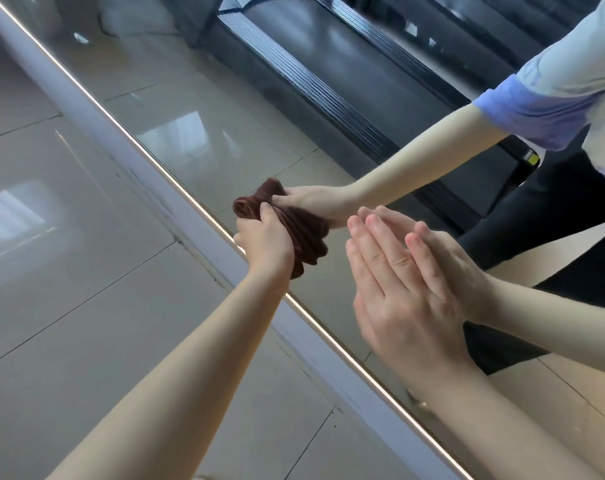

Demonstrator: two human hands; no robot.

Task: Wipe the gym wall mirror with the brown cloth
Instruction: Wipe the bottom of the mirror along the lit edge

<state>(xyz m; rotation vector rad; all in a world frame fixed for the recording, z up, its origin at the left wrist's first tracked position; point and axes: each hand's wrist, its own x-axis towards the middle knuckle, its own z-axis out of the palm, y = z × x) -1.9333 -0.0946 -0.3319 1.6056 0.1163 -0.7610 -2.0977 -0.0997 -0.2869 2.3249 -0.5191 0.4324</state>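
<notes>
Glossy mirror (225,98); left hand (264,239) grips bunched cloth (311,241).

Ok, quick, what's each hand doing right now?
Left hand: grips the brown cloth against the mirror.
Right hand: open, fingers straight, flat on the mirror.

Count log:
- hands: 2, namely left hand (264,239) and right hand (398,299)
- reflected hands in glass: 2
- brown cloth (311,242): 1
- mirror (225,105): 1 panel
- blue sleeve (529,112), reflected: 1
- floor tiles (86,271): several, cropped by frame, total not countable
</notes>
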